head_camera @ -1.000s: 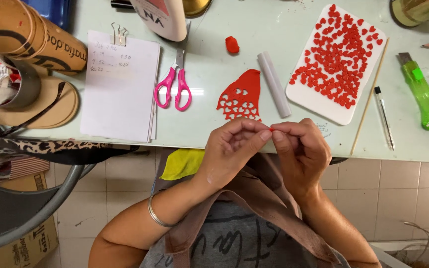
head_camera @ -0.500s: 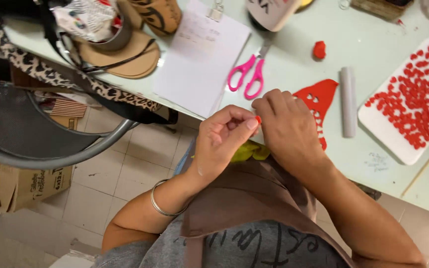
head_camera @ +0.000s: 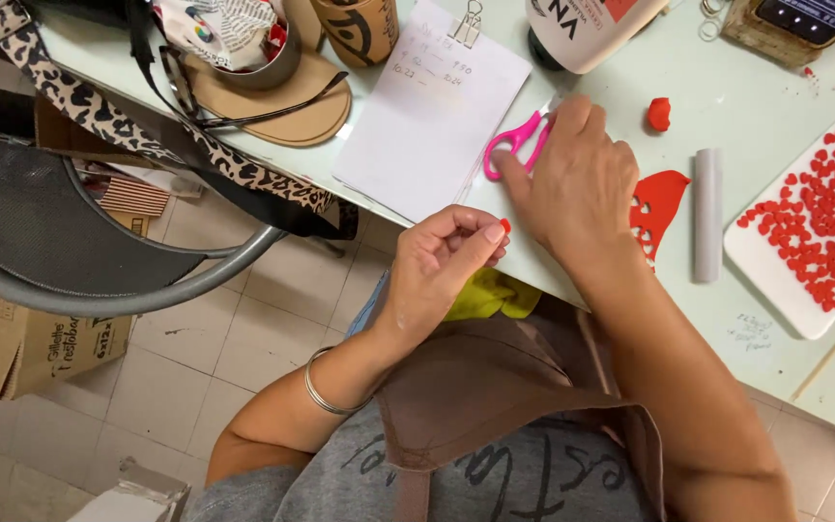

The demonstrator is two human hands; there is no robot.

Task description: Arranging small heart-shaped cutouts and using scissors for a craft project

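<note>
I look down on a pale green counter whose near edge runs slantwise across the view, with a tiled floor below it. Left of me stand a grey chair and one cardboard box on the floor.

My two hands are apart. My left hand hangs just off the near edge, thumb and forefinger pinched on one tiny red piece. My right hand lies flat on the counter, fingers spread over one pair of pink scissors; whether it grips them I cannot tell.

Just right of that hand lies one red sheet with cut-out holes, then one grey roller. At the right edge sits one white board covered with many small red bits, too many to count. One red lump lies near the far edge. Left of the scissors is one clipped paper pad, overhanging the near edge. Further left are one tan hoop and one leopard-print strap.
</note>
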